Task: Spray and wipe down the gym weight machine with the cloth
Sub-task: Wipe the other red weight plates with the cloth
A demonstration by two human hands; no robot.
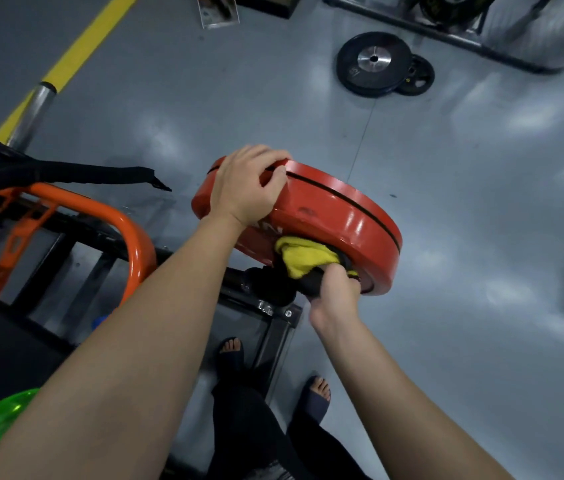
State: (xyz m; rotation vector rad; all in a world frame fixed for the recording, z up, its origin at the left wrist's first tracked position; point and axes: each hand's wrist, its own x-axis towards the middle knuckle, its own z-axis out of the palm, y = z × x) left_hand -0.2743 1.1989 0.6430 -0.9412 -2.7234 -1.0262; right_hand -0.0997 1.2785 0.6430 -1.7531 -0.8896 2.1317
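Gripping red plate [336, 209]: left hand [246, 183] | cloth [303, 256] half-hidden in right hand [334, 292]

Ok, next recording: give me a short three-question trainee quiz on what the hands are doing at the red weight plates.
1. True or false: the left hand grips the rim of the round red weight plates.
2. What does the right hand hold against the plates' face? A) a spray bottle B) a yellow cloth C) a black strap
3. Fill in: the two round black weight plates lie on the grey ____.

Key: 1 true; 2 B; 3 floor.
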